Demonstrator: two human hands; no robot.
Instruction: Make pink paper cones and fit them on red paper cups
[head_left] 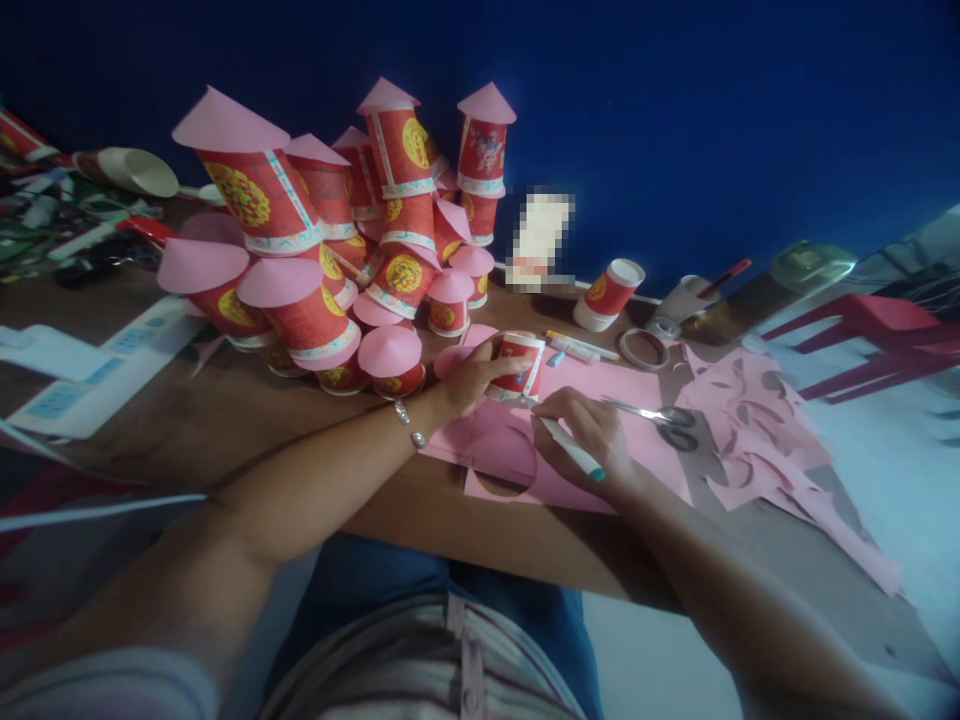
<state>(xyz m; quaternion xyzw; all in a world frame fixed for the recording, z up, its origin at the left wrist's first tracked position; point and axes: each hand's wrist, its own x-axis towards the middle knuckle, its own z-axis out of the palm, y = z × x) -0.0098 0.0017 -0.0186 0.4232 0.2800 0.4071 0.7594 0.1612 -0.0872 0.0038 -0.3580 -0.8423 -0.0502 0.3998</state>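
Note:
My left hand [474, 384] is closed around a red paper cup [529, 352] with a pale patterned band, held low over the pink paper [570, 490]. In my right hand [589, 432] is a white marker [574, 452] with a green end, its other end pointing at the cup's lower edge. Whether the marker touches the cup I cannot tell. Round cut-outs show in the pink sheet below my hands. Scissors [677, 424] lie on the sheet just right of my right hand.
Stacked red cups with pink cone tops [409, 150] stand at the left and back. Pink scraps [776, 420] cover the right side. A tape roll [643, 348], more cups [609, 293] and a white power strip [112, 365] are on the table. A red stool [889, 315] stands beyond.

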